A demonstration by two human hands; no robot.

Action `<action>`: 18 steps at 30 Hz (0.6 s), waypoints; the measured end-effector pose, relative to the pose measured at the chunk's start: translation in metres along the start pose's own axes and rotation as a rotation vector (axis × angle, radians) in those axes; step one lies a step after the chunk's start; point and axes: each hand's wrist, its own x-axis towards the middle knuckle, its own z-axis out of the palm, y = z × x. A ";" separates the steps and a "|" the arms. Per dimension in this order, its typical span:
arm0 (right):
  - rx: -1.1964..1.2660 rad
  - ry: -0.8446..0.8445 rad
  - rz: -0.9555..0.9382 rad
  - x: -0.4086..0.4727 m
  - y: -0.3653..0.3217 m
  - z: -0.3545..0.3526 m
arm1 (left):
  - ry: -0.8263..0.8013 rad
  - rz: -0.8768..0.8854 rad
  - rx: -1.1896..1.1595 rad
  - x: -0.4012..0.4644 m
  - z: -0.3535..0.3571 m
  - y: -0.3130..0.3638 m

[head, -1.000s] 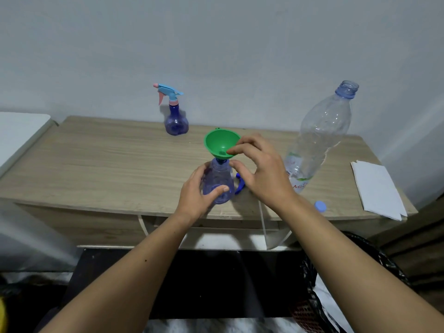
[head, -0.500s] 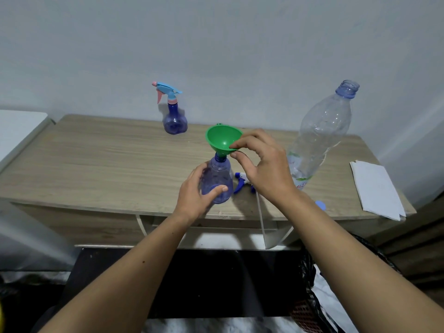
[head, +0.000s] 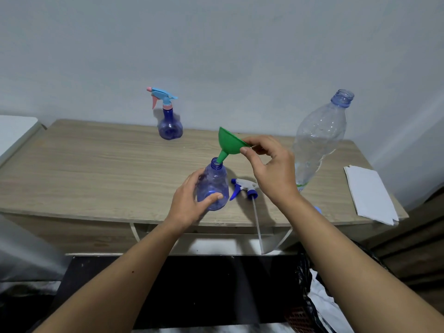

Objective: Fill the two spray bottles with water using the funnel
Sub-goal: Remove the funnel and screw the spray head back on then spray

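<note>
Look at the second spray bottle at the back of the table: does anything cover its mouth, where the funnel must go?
Yes. The far spray bottle carries its light blue and pink trigger head on its neck, so its mouth is closed. The green funnel, pinched by the right hand, cannot enter until that head comes off.

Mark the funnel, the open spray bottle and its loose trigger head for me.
funnel point(head: 229, 143), head view, outside of the green cone.
open spray bottle point(head: 213, 181), head view, clear blue body.
loose trigger head point(head: 245, 186), head view, white housing, lying on the table.
</note>
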 end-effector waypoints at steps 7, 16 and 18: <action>0.108 0.055 0.240 0.006 0.031 0.008 | 0.009 0.008 -0.032 0.003 -0.001 -0.010; -0.021 0.024 0.386 -0.010 0.088 0.052 | 0.002 0.004 -0.096 0.005 0.002 -0.017; -0.043 0.036 0.417 -0.014 0.098 0.059 | 0.007 0.010 -0.094 0.005 0.003 -0.018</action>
